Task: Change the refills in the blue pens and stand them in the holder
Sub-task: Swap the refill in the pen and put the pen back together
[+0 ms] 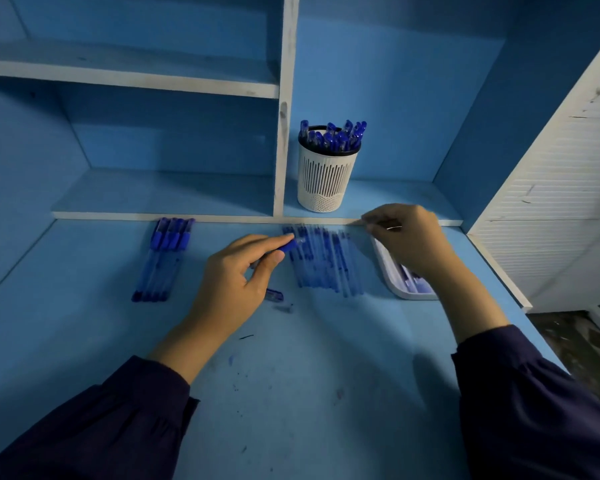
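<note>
My left hand (238,275) grips a blue pen (290,244) whose capped end pokes out past my fingers, over the desk. My right hand (407,237) hovers above the tray with its fingers curled, pinching a thin refill (394,227). A row of several loose refills (326,261) lies between my hands. Several capped blue pens (165,258) lie in a bunch at the left. The white slotted holder (324,178) stands on the low shelf with several blue pens (336,136) upright in it.
A white tray (400,289) with a few refills sits at the right, partly under my right hand. A small blue pen part (274,294) lies near my left wrist. Shelf dividers (284,109) rise behind; a white slatted panel (551,202) borders the right.
</note>
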`<act>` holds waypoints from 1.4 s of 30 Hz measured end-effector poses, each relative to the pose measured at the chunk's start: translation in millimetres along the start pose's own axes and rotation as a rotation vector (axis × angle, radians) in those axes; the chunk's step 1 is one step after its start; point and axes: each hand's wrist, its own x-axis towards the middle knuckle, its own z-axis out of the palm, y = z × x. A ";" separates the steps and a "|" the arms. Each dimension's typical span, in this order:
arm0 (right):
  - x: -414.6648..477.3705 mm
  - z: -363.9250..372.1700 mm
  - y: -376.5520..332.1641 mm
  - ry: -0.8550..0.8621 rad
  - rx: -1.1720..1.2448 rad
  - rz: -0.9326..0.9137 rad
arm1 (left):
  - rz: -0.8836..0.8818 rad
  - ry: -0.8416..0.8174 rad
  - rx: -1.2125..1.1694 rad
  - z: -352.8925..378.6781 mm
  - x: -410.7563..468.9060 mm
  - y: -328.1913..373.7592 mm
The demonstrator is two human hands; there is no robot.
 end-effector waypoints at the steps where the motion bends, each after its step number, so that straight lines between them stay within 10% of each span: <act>1: -2.8 -6.7 8.8 0.010 -0.025 0.042 | 0.012 -0.008 0.002 2.9 1.4 0.8; 31: -17.7 -17.1 46.7 -0.031 -0.228 0.201 | 0.055 -0.119 0.020 24.3 8.1 -2.3; 42: -29.1 -28.3 33.8 0.027 0.467 0.280 | 0.077 -0.109 0.000 22.6 6.1 -0.7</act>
